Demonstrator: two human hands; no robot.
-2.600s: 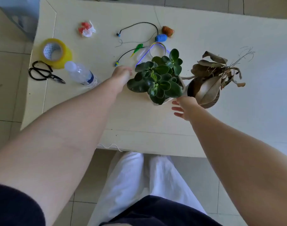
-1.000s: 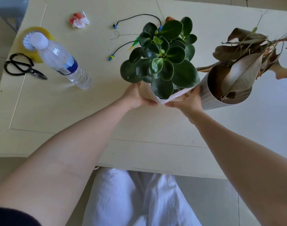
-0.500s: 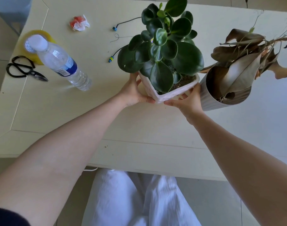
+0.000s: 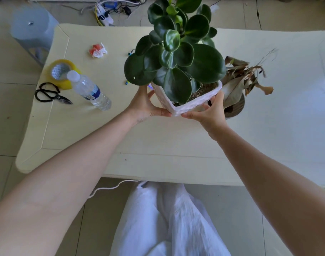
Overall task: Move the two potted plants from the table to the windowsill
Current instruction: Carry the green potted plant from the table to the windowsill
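- Above the table's (image 4: 176, 141) middle, the green potted plant (image 4: 176, 58) in its white pot (image 4: 191, 104) is clasped by both hands: left hand (image 4: 145, 106) at 9 o'clock, right hand (image 4: 209, 111) at 3 o'clock, fingers curled on its walls.
- Water bottle (image 4: 91, 91) label: writing too blurred to read.
- Dried potted plant (image 4: 239, 84) at 3 o'clock, partly hidden behind the pot.

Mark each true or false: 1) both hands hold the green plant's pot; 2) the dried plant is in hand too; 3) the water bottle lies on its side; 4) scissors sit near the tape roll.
1) True: the left hand and right hand grip the white pot of the green plant.
2) False: the dried plant is in neither hand.
3) False: the water bottle stands upright.
4) True: the scissors lie beside the tape roll.
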